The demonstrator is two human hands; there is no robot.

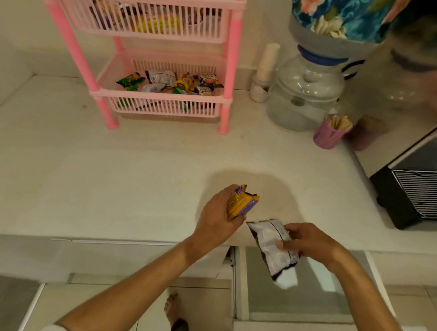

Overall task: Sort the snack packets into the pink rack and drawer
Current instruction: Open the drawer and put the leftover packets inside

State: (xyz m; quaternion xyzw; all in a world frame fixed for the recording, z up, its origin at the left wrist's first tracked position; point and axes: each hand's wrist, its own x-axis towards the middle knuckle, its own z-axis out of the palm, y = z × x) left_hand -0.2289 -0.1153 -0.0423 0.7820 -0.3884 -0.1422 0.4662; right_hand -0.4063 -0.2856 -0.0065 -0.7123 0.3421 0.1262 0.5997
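My left hand [215,217] grips a yellow and purple snack packet [243,202] above the front of the counter. My right hand [307,241] pinches a white and dark snack packet [271,245] over the counter's front edge, above the open drawer [241,282]. The drawer's inside looks grey with nothing visible in it. The pink rack [147,56] stands at the back of the counter. Its lower basket [162,105] holds several mixed packets, and its upper basket [144,20] holds several more.
A water dispenser [306,94] with a floral-covered bottle stands right of the rack. A stack of cups [265,68], a purple cup of wooden sticks [332,132] and a black appliance [420,190] fill the right side. My bare feet [171,308] show below.
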